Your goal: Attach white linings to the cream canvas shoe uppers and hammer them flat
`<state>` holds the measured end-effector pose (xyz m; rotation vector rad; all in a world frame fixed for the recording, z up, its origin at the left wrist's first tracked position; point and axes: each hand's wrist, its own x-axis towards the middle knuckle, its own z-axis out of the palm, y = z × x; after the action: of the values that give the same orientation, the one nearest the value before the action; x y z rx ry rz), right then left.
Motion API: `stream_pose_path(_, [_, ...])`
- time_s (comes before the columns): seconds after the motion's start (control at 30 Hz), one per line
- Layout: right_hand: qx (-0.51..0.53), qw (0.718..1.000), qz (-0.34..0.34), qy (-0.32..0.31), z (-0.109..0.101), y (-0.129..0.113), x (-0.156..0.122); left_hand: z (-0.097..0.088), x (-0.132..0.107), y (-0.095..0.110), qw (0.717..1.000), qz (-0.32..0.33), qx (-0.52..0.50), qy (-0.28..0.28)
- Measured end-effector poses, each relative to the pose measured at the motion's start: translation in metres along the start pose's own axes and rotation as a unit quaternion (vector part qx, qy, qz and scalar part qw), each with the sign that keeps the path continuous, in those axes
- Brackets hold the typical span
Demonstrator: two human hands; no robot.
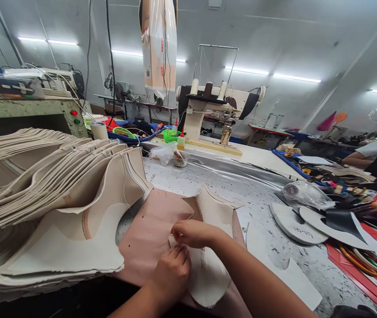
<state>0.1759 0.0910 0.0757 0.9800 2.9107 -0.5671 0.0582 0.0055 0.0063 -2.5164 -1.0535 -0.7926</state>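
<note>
In front of me a pale stitched leather piece (210, 276), shaped like a shoe upper, lies on a pinkish-brown sheet (150, 216). My left hand (173, 267) has its fingers closed at the piece's left edge. Right beside it, my right hand (191, 234) pinches the same edge from above, thumb and fingers together. A small pale flap shows between the two hands; the fingertips partly cover it. To the left stands a big pile of similar pale stitched pieces (78, 194), nested and fanned out, reaching close to the sheet.
Behind the work are a glue bottle (181, 141), a small clear tub (180, 159) and a sewing machine (208, 115) with thread cones. White cut templates (296, 223) and red sheets (347, 269) lie at right. A wrapped bundle (159, 48) hangs above. Far right, a person's arm (357, 159) shows.
</note>
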Motion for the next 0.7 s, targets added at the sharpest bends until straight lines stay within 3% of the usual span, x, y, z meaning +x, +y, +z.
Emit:
stream_pose_path(0.13, [0.028, 0.999, 0.033, 0.01, -0.004, -0.001, 0.006, -0.002, 0.0, 0.001, 1.0, -0.003, 0.004, -0.013])
stream_pose_path(0.27, [0.04, 0.991, 0.098, 0.087, 0.001, -0.003, 0.008, -0.007, 0.001, 0.002, 0.999, -0.032, -0.004, -0.032])
stream_pose_path(0.4, [0.035, 0.977, 0.156, 0.141, 0.012, -0.004, -0.006, -0.015, 0.003, 0.003, 0.992, -0.101, -0.015, -0.07])
stream_pose_path(0.5, [0.028, 0.978, 0.156, 0.136, 0.027, -0.004, -0.019, -0.016, 0.004, 0.003, 0.987, -0.133, -0.014, -0.093])
stream_pose_path(0.7, [-0.004, 0.982, 0.136, 0.131, 0.047, -0.009, -0.028, -0.015, 0.003, 0.0, 0.988, -0.119, -0.001, -0.095])
